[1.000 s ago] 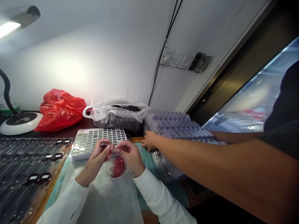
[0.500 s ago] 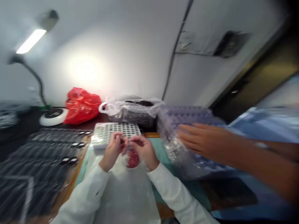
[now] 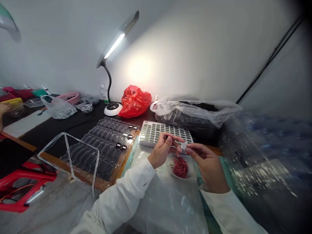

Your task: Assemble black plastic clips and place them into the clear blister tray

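Note:
My left hand [image 3: 162,150] and my right hand [image 3: 209,164] meet over the front of a white grid tray [image 3: 156,134] filled with small dark rectangular pieces. Between the fingertips shows something small and pale [image 3: 183,146], too tiny to name. The right thumb and index finger pinch at it, while the left fingers are bent together on its other side. Just below the hands stands a shallow clear dish [image 3: 189,175] with many short red pieces [image 3: 179,167]. A clear plastic sheet [image 3: 168,201] lies under the dish and forearms.
Clear blister trays [image 3: 102,143] with several black-and-white parts lie left. Behind are a lamp [image 3: 113,109], a red bag [image 3: 135,102] and a white bag [image 3: 195,113] of dark items. Blurred plastic trays [image 3: 265,159] stand right. A red stool [image 3: 26,187] and another person's hand [image 3: 5,107] are far left.
My view has swung left, so everything sits further right. Another person's arm over the trays at right has gone from view. Both my hands stay together above the dish.

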`<state>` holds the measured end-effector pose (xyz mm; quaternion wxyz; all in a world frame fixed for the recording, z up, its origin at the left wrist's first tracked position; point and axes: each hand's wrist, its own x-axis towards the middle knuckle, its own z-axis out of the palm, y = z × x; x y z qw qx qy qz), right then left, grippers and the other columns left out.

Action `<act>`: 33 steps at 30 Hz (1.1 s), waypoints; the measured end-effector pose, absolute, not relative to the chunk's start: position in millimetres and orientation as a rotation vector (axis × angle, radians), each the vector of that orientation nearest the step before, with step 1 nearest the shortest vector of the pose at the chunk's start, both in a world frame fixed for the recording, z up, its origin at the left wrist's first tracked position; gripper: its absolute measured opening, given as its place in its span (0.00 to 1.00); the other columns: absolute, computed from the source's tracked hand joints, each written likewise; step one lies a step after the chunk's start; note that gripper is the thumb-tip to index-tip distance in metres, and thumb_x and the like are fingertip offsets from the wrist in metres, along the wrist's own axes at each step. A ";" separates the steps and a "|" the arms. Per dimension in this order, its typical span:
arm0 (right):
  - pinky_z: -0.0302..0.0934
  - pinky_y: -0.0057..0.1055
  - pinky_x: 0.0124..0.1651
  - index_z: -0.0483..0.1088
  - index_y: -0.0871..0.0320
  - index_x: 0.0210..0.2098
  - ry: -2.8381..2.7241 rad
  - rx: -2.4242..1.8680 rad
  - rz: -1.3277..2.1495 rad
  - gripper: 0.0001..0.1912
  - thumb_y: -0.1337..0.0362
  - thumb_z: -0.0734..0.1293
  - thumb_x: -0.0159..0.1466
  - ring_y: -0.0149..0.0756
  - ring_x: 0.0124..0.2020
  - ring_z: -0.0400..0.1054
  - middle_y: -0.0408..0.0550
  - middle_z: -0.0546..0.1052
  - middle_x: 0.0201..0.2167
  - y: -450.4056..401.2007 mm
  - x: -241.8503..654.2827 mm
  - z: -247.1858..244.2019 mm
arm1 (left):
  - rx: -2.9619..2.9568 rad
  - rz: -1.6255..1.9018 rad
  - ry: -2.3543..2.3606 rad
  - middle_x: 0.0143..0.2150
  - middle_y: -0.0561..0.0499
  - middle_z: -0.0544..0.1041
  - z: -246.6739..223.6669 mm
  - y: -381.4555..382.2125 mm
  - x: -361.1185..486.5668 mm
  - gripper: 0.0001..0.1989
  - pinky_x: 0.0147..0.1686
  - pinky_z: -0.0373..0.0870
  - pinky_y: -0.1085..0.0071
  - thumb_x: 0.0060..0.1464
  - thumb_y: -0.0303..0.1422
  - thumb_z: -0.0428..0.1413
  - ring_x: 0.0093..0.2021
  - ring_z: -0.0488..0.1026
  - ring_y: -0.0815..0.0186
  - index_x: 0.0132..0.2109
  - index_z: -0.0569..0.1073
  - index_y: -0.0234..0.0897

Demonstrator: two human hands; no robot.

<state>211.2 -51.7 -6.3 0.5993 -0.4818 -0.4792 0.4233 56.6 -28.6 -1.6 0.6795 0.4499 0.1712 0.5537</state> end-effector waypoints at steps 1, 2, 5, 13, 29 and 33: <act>0.69 0.31 0.37 0.77 0.55 0.31 -1.127 -1.110 0.980 0.16 0.53 0.78 0.48 0.36 0.33 0.73 0.47 0.78 0.31 -51.5 210.2 -6.1 | 1.002 1.251 0.388 0.43 0.44 0.76 -1.4 -28.2 56.2 0.23 0.27 0.68 0.72 0.57 0.52 0.55 0.30 0.73 0.68 0.41 0.57 0.38; 0.69 0.32 0.38 0.77 0.55 0.31 -1.143 -1.105 0.980 0.15 0.54 0.77 0.49 0.36 0.33 0.73 0.47 0.78 0.31 -51.4 209.4 -6.0 | 0.995 1.259 0.392 0.42 0.44 0.76 -1.1 -27.8 55.9 0.23 0.27 0.68 0.72 0.57 0.52 0.54 0.29 0.73 0.68 0.42 0.57 0.38; 0.68 0.32 0.40 0.76 0.55 0.31 -1.171 -1.087 0.964 0.11 0.57 0.76 0.52 0.36 0.34 0.72 0.46 0.78 0.31 -51.5 208.4 -5.4 | 0.980 1.289 0.421 0.40 0.46 0.76 0.6 -28.4 55.8 0.21 0.27 0.67 0.72 0.59 0.50 0.53 0.28 0.72 0.68 0.44 0.58 0.39; 0.66 0.32 0.43 0.75 0.55 0.32 -1.208 -1.057 0.946 0.06 0.60 0.71 0.57 0.35 0.37 0.71 0.45 0.77 0.34 -55.2 211.7 1.8 | 0.958 1.261 0.562 0.32 0.53 0.66 12.1 -33.4 55.0 0.13 0.27 0.63 0.75 0.57 0.38 0.58 0.28 0.64 0.72 0.45 0.68 0.36; 0.65 0.32 0.44 0.74 0.55 0.33 -1.205 -1.003 0.963 0.06 0.61 0.71 0.58 0.35 0.38 0.69 0.45 0.75 0.35 -57.1 211.6 2.8 | 1.018 1.241 0.577 0.29 0.55 0.62 14.8 -36.4 54.3 0.13 0.23 0.55 0.76 0.60 0.41 0.53 0.23 0.56 0.74 0.48 0.68 0.39; 0.65 0.33 0.45 0.74 0.55 0.33 -1.217 -1.017 0.974 0.06 0.60 0.71 0.58 0.36 0.38 0.70 0.45 0.75 0.35 -57.2 211.5 3.3 | 1.036 1.241 0.583 0.30 0.54 0.62 14.2 -37.1 55.3 0.13 0.25 0.56 0.76 0.60 0.38 0.54 0.25 0.56 0.73 0.51 0.67 0.41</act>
